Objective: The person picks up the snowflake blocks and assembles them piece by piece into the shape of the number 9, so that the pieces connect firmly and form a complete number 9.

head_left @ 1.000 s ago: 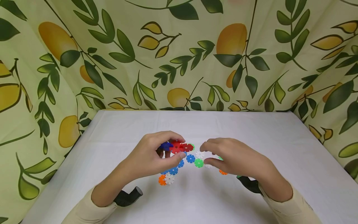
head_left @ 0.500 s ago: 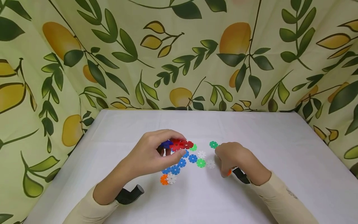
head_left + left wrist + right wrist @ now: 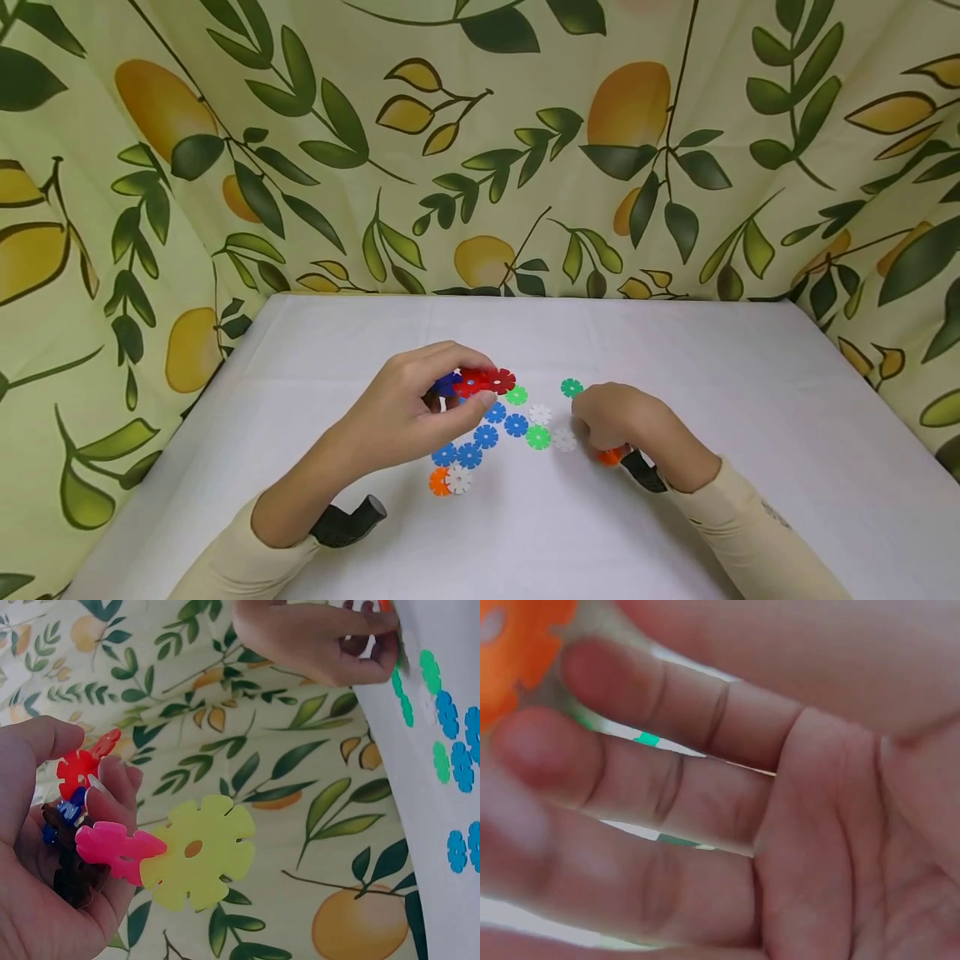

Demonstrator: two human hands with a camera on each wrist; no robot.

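Observation:
My left hand (image 3: pixel 420 408) holds a cluster of joined plastic snowflake discs above the table. Its red discs (image 3: pixel 497 382) stick out between thumb and fingers in the head view. Dark blue, blackish and pink discs (image 3: pixel 120 851) are joined on too, and a yellow disc (image 3: pixel 199 851) juts out at the end in the left wrist view. My right hand (image 3: pixel 626 417) is low over the table with bent fingers, pinching an orange disc (image 3: pixel 611 456). That disc (image 3: pixel 517 660) shows at its fingertips in the right wrist view, partly cut off by the frame.
Between the hands lie loose discs: several blue ones (image 3: pixel 486 436), light green ones (image 3: pixel 538 437) and white ones (image 3: pixel 540 414). An orange disc (image 3: pixel 439 481) and a white one (image 3: pixel 459 479) overlap nearer me. A green disc (image 3: pixel 572 387) lies beyond my right hand. Patterned cloth (image 3: pixel 480 167) hangs behind.
My right hand has left the space beside the cluster, moved right and down to the orange disc, and closed its fingers there. My left hand keeps the cluster, tilted slightly.

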